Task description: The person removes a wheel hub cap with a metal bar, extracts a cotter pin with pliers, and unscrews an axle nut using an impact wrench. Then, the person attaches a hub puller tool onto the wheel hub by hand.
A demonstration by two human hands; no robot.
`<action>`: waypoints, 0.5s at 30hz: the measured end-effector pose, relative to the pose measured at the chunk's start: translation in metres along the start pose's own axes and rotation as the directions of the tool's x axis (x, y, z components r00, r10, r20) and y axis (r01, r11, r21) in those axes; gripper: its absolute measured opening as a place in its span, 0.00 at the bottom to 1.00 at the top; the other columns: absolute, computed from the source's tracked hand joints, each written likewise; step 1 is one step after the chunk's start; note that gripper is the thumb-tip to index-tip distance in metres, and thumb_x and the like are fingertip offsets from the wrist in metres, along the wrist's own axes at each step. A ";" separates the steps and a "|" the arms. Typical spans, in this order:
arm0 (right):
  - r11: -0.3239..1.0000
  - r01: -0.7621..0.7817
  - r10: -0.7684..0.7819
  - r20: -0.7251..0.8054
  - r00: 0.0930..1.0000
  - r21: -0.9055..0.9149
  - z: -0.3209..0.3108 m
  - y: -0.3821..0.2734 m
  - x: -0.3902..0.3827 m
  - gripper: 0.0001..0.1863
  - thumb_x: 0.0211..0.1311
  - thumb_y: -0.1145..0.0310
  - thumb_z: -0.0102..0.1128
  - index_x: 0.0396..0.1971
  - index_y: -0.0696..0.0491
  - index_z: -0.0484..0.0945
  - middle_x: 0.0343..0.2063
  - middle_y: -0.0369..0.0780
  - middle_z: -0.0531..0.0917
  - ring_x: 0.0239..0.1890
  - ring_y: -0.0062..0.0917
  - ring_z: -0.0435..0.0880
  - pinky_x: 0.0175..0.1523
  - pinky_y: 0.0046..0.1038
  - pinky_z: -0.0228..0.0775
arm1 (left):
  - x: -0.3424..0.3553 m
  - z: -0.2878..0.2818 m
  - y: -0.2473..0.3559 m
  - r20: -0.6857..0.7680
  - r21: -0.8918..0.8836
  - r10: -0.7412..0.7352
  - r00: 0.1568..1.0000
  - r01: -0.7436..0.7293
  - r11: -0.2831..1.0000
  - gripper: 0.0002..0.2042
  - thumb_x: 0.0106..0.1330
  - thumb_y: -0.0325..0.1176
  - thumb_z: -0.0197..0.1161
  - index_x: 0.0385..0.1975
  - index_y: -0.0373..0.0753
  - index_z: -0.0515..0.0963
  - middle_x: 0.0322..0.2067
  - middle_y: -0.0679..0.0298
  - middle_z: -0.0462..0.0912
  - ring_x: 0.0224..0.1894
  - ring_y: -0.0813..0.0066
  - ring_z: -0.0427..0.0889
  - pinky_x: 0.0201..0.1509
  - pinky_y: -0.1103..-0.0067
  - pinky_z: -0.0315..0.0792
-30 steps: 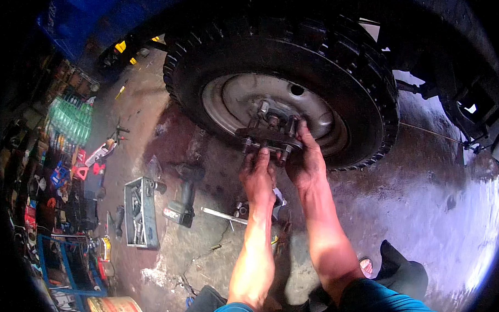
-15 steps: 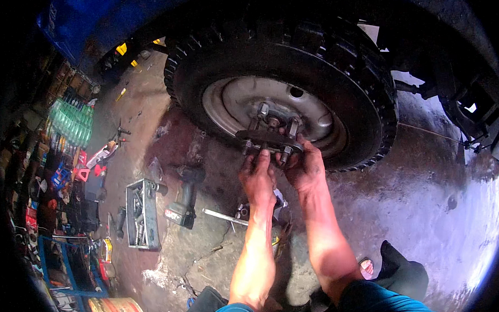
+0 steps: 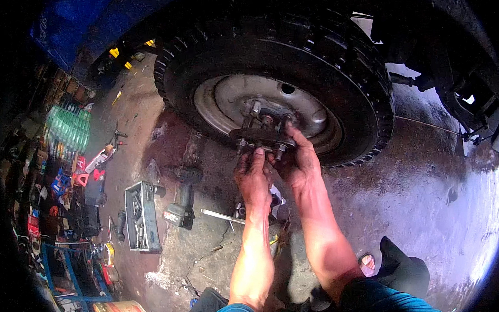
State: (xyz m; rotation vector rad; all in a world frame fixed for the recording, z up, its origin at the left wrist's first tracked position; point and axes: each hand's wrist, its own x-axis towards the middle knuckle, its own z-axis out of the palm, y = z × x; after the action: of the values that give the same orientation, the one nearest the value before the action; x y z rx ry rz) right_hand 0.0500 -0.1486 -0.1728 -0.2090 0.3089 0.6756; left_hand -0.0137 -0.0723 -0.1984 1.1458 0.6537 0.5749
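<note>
In front of me is a black tyre (image 3: 357, 105) with thick tread on a grey steel wheel (image 3: 239, 90). At the wheel's centre sits a hub puller (image 3: 260, 136): a dark flat plate with bolts, nuts and legs reaching toward the hub. My left hand (image 3: 253, 178) holds it from below, its thumb at the middle bolt. My right hand (image 3: 300, 162) grips the right end, with the index finger stretched up along a leg. The fingertips behind the plate are hidden, as is how the legs meet the hub.
On the floor to the left lie a cordless impact wrench (image 3: 182, 199) and a metal tray (image 3: 150, 217) of sockets. A long metal bar (image 3: 221, 216) lies beside my left forearm. Green bottles (image 3: 70, 126) and cluttered tools line the far left. Dark vehicle parts (image 3: 456, 99) hang at the right.
The wheel and puller sit slightly further left and higher in view. My right index finger has moved up along the puller's right leg. The left hand keeps its hold.
</note>
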 end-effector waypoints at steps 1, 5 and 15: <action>0.998 -0.007 0.004 -0.051 0.999 -0.055 0.002 0.000 0.001 0.16 0.64 0.60 0.45 0.45 0.54 0.71 0.44 0.41 0.77 0.44 0.32 0.75 0.51 0.35 0.65 | 0.000 0.000 0.001 -0.001 0.001 0.004 1.000 -0.004 1.000 0.05 0.61 0.33 0.60 0.28 0.41 0.73 0.20 0.72 0.74 0.14 0.91 0.62 0.13 0.90 0.53; 1.000 -0.008 0.011 0.114 0.993 -0.023 -0.025 -0.002 0.015 0.14 0.62 0.57 0.49 0.42 0.48 0.74 0.38 0.36 0.80 0.37 0.26 0.79 0.36 0.31 0.73 | 0.000 0.007 -0.004 -0.036 0.109 0.047 0.998 -0.043 0.993 0.06 0.60 0.33 0.60 0.34 0.40 0.74 0.14 0.74 0.67 0.10 0.89 0.59 0.09 0.88 0.51; 0.992 0.034 -0.014 0.162 0.987 -0.118 -0.038 -0.003 0.023 0.16 0.63 0.56 0.48 0.43 0.51 0.72 0.36 0.39 0.79 0.34 0.26 0.78 0.35 0.29 0.74 | 0.000 0.005 -0.004 -0.043 0.155 0.052 0.998 -0.045 0.987 0.07 0.59 0.33 0.61 0.34 0.40 0.74 0.13 0.74 0.67 0.09 0.88 0.60 0.09 0.88 0.53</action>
State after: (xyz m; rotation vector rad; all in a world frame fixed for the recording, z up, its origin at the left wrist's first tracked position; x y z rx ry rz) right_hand 0.0607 -0.1490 -0.2163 -0.2711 0.1105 0.6834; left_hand -0.0097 -0.0766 -0.2007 1.2990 0.7220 0.6019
